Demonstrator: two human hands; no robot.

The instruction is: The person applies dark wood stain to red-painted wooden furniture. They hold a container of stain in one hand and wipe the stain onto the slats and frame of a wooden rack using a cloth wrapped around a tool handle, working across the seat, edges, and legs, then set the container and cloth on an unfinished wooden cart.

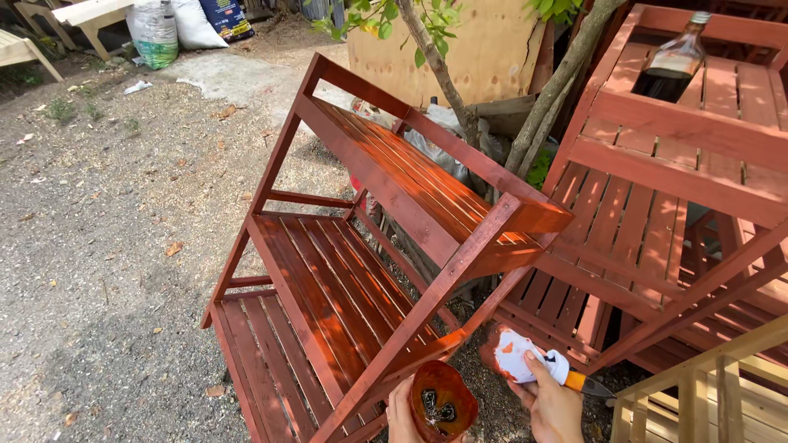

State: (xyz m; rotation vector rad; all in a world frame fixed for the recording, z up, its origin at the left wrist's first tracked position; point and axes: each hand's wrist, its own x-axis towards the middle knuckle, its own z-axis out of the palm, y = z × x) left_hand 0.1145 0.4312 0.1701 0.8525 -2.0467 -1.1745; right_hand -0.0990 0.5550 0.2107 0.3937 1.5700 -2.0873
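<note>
The right hand (pixel 554 406), at about five o'clock in the view, has its grip closed around the orange handle of a paintbrush (pixel 525 361), thumb laid along the top. The brush head is wrapped in a white rag smeared with red stain and points toward ten o'clock, ending just beside the lower right leg of the shelf.

The left hand (pixel 402 414), at six o'clock, has its grip wrapped around a small cup (pixel 443 402); only the fingers show at the cup's left side, the rest being cut off by the bottom edge. The cup is tilted toward the camera, its inside coated with glossy red-brown stain and a dark pool at the bottom. It sits just left of the brush, the two near each other but apart.

Above both hands, filling the centre, stands a three-tier slatted wooden shelf (pixel 369 246), stained deep red and wet-looking, on gravel ground (pixel 107 246).

At two o'clock a second red slatted rack (pixel 657 180) leans, with a dark glass bottle (pixel 675 61) lying on its top. Between the two pieces, at twelve o'clock, thin tree trunks (pixel 447 78) rise before a plywood sheet (pixel 484 49). At four o'clock sits an unstained pale wooden frame (pixel 714 385). White sacks (pixel 164 29) lie at eleven o'clock.
</note>
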